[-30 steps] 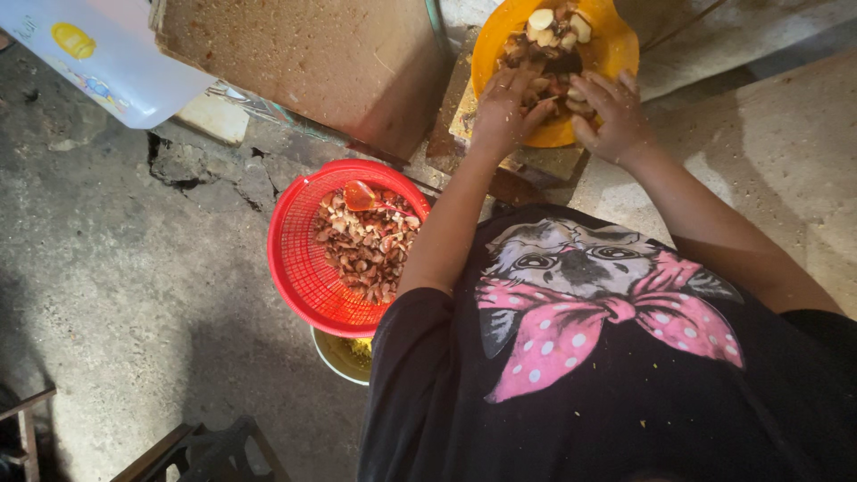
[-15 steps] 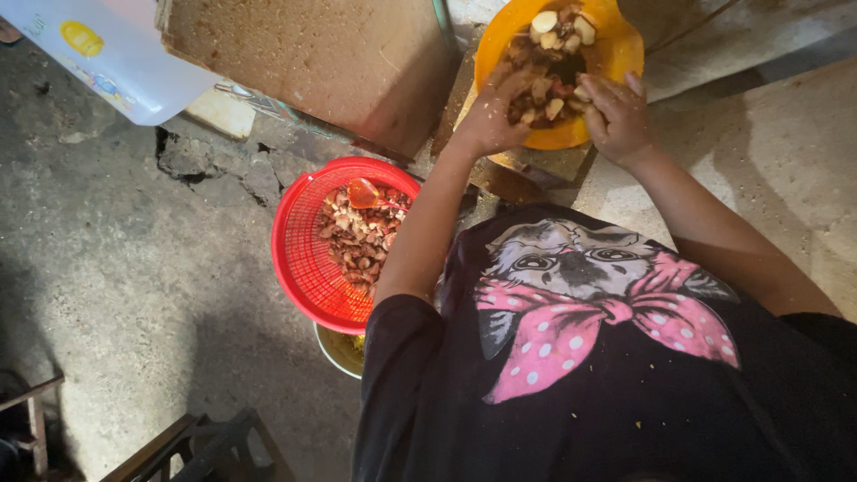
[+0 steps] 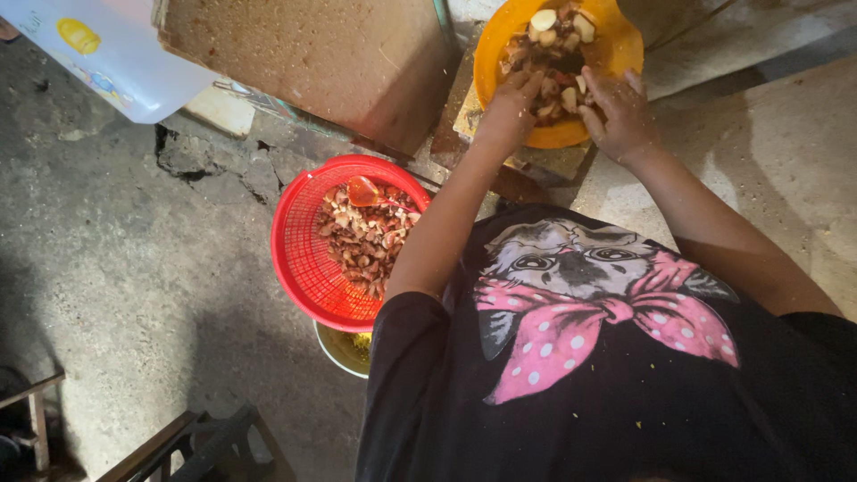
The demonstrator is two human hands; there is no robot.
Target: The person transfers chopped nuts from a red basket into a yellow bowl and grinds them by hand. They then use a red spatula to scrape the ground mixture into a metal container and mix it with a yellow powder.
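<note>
We are reaching both hands into a round orange plastic bowl [image 3: 558, 134] heaped with chopped brown and pale food pieces [image 3: 553, 49], standing at the far right of the scene on a small worn slab. Our left hand [image 3: 509, 112] is pressing into the pile with curled fingers, though we cannot tell whether its grip is closing on anything; our right hand [image 3: 616, 112] is resting on the pieces with a loose, fairly wide grip. The pieces are looking small, light, moist and probably slippery, so we are judging that scooping a cupped handful would suit them better than pinching. Nearer and to the left, a round red plastic mesh basket [image 3: 308, 259] is holding more chopped bits on the grey concrete floor [image 3: 134, 268].
</note>
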